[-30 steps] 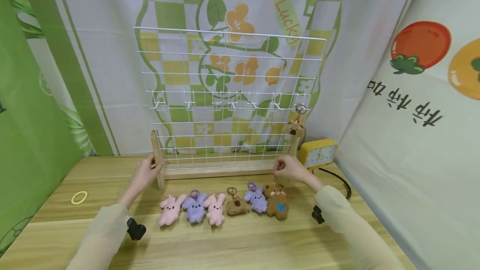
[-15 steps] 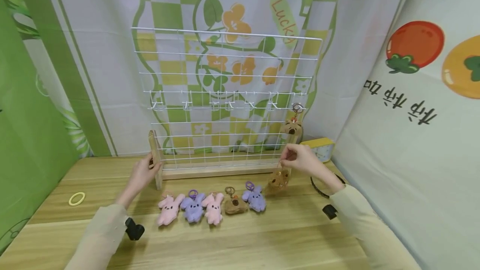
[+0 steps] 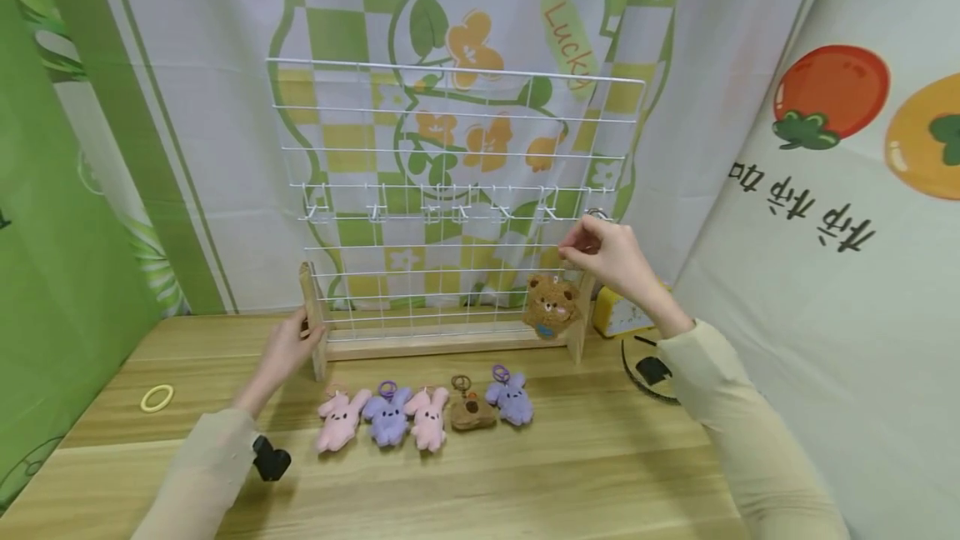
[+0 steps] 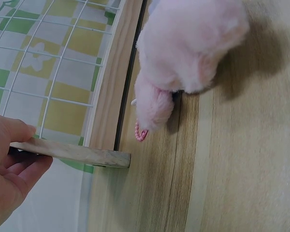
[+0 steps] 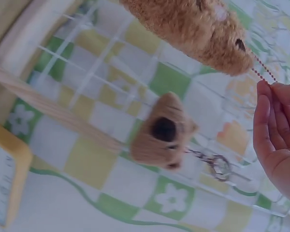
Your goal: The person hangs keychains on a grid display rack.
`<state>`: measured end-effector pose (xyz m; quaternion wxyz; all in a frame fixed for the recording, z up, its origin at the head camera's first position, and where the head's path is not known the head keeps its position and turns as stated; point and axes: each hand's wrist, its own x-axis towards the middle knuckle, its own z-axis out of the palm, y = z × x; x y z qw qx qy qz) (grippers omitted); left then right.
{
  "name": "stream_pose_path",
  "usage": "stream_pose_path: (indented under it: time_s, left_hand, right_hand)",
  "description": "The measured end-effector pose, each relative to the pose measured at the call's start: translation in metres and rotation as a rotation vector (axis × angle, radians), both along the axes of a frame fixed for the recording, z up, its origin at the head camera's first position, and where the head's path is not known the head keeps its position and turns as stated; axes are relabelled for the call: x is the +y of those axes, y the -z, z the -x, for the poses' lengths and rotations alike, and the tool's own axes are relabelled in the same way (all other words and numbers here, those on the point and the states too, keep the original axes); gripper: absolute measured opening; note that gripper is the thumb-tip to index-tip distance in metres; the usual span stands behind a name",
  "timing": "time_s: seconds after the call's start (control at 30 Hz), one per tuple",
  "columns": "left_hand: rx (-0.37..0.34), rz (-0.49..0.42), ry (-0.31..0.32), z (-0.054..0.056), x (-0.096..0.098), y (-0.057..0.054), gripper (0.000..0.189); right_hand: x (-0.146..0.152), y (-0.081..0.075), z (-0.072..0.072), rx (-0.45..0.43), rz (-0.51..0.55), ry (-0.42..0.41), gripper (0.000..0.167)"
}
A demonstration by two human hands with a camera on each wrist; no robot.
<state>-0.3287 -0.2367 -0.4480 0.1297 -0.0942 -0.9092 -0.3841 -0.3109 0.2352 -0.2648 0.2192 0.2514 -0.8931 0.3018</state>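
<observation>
My left hand (image 3: 283, 344) grips the wooden upright (image 4: 87, 155) of a white wire grid rack (image 3: 457, 71), thumb on one side and fingers on the other. With fingertips and thumb, my right hand (image 3: 611, 255) pinches the bead chain (image 5: 263, 73) of a brown bear plush keychain (image 3: 551, 307). The bear hangs in front of the rack's lower right part. A tan animal-head keychain (image 5: 164, 133) hangs from the rightmost hook by its ring; in the head view my right hand mostly hides it. Several white hooks (image 3: 459, 213) line the grid's middle.
On the table before the rack lie pink rabbit plushes (image 3: 340, 423), purple ones (image 3: 388, 421) and a brown plush (image 3: 472, 413) in a row. A yellow alarm clock (image 3: 618, 313) stands right of the rack. A yellow ring (image 3: 157, 398) lies at the left.
My right hand has lifted the brown bear off the table's right end of the row, up to below the hooks. My left hand has stayed on the wooden upright.
</observation>
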Motion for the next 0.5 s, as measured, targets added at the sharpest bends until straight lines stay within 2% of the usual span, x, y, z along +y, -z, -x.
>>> stream_pose_path:
  time_s: [0.23,0.5]
  left_hand:
    - [0.019,0.007,-0.001,0.001,0.0,0.002,0.044]
    - [0.027,0.001,-0.002,0.001,-0.001,0.002,0.044]
  right_hand:
    - [-0.004,-0.028,0.006,0.047,0.029,-0.001,0.005]
    - [-0.002,-0.041,0.015,0.044,-0.007,0.047,0.006]
